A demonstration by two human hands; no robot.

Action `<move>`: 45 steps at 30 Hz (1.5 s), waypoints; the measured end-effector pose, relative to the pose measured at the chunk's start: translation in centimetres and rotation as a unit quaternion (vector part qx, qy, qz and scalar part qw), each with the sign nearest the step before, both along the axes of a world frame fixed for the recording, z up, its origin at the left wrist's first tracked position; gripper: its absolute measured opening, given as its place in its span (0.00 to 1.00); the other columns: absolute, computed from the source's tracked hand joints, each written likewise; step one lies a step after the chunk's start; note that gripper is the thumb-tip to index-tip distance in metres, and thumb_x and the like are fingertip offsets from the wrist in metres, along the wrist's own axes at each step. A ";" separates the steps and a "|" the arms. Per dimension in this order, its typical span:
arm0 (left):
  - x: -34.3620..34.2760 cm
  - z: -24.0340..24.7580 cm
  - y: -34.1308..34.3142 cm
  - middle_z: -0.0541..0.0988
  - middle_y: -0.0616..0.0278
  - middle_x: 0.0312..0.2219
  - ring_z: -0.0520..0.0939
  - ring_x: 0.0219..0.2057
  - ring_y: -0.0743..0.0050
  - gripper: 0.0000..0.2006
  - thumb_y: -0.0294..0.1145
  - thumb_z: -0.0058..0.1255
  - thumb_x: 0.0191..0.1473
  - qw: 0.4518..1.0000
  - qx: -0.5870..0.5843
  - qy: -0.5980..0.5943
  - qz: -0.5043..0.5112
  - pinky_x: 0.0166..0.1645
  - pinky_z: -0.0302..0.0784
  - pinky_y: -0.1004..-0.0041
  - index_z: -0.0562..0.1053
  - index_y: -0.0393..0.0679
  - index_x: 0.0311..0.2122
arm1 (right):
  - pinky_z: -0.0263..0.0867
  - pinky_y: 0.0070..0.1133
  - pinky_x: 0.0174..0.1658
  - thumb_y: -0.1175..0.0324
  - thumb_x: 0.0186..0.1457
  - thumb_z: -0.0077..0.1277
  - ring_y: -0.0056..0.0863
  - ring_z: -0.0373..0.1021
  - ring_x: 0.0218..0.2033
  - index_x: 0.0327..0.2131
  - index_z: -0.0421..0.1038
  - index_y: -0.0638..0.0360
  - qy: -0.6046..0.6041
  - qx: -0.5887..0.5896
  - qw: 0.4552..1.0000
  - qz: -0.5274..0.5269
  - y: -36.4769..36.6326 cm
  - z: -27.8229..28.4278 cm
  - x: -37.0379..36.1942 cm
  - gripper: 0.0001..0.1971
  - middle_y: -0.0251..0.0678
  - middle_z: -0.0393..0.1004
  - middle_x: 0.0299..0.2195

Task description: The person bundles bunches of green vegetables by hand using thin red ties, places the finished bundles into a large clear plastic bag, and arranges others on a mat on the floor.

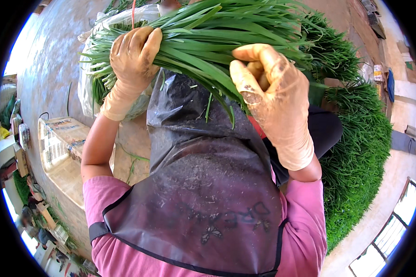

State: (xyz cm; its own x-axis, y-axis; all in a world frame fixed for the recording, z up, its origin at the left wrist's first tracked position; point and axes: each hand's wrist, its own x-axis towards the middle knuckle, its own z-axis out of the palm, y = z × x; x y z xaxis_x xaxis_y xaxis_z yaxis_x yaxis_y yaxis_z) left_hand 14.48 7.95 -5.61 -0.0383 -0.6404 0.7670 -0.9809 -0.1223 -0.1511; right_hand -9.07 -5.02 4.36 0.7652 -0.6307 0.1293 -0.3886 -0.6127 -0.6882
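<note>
A thick bunch of long, flat green leaves, like garlic chives, lies across the top of the view above my lap. My left hand, in a stained cream rubber glove, is closed round the bunch near its paler stem ends. On the leafy side, my right hand, gloved alike, is against the near edge of the bunch. Its thumb and forefinger are bent with a gap between their tips, and the other fingers curl inward. I see nothing held in that gap. Loose leaf bits lie on my dark plastic apron.
Large heaps of green leaves stand along my right. Behind my left hand is a white plastic sack with more stems. A pale plastic crate sits on the floor at left. A red string hangs near the bunch.
</note>
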 end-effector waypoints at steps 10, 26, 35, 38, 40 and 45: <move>0.5 -0.6 0.0 0.75 0.61 0.40 0.78 0.36 0.57 0.31 0.35 0.57 0.35 1.000 0.002 -0.001 -0.006 0.42 0.71 0.62 0.68 0.48 0.51 | 0.68 0.25 0.29 0.68 0.53 0.57 0.32 0.74 0.25 0.33 0.73 0.58 -0.095 0.016 0.994 -0.042 0.7 -2.1 -0.8 0.06 0.36 0.75 0.25; -0.1 -0.7 -0.5 0.75 0.62 0.39 0.78 0.37 0.58 0.29 0.33 0.58 0.35 1.000 0.002 -0.009 0.004 0.43 0.72 0.62 0.69 0.48 0.49 | 0.66 0.25 0.29 0.73 0.44 0.59 0.34 0.70 0.26 0.25 0.70 0.54 -0.058 -0.334 0.940 0.034 -0.8 -3.1 1.7 0.06 0.32 0.69 0.23; 3.1 -3.1 0.0 0.77 0.57 0.38 0.78 0.39 0.52 0.26 0.33 0.59 0.36 0.992 -0.068 0.076 0.068 0.42 0.71 0.59 0.71 0.47 0.46 | 0.68 0.25 0.34 0.62 0.45 0.63 0.32 0.73 0.32 0.33 0.72 0.56 0.024 0.310 0.866 0.391 -2.4 -3.3 -3.0 0.14 0.33 0.73 0.30; 2.6 -2.2 -3.1 0.77 0.55 0.33 0.78 0.37 0.52 0.28 0.32 0.66 0.29 0.950 -0.143 0.277 0.037 0.44 0.72 0.59 0.73 0.43 0.42 | 0.68 0.24 0.46 0.57 0.45 0.65 0.37 0.72 0.45 0.55 0.63 0.61 0.261 -0.184 0.932 0.175 -2.8 -9.5 -2.9 0.36 0.44 0.73 0.45; 0.6 -0.1 -5.7 0.78 0.58 0.34 0.78 0.36 0.63 0.27 0.31 0.68 0.33 0.819 -0.190 0.536 -0.082 0.44 0.73 0.66 0.72 0.40 0.43 | 0.60 0.28 0.58 0.53 0.44 0.67 0.40 0.63 0.58 0.63 0.54 0.63 -0.003 0.143 0.984 0.106 -5.1 -10.6 -2.5 0.47 0.50 0.66 0.56; -3.8 2.6 -10.1 0.79 0.59 0.40 0.78 0.41 0.72 0.26 0.19 0.64 0.42 0.777 -0.115 0.601 -0.146 0.45 0.77 0.71 0.69 0.39 0.50 | 0.65 0.24 0.51 0.64 0.46 0.67 0.26 0.68 0.47 0.54 0.65 0.65 -0.250 0.245 0.925 0.146 -7.3 0.9 4.1 0.33 0.39 0.73 0.47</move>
State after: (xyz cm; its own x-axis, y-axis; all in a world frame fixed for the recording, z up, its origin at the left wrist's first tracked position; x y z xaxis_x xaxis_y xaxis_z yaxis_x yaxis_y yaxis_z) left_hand 10.69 -2.10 -2.97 0.6778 -0.5789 0.4533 -0.3867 0.2437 0.8894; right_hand -4.93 -12.36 5.23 0.8343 -0.4827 0.2665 0.1863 -0.2081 -0.9602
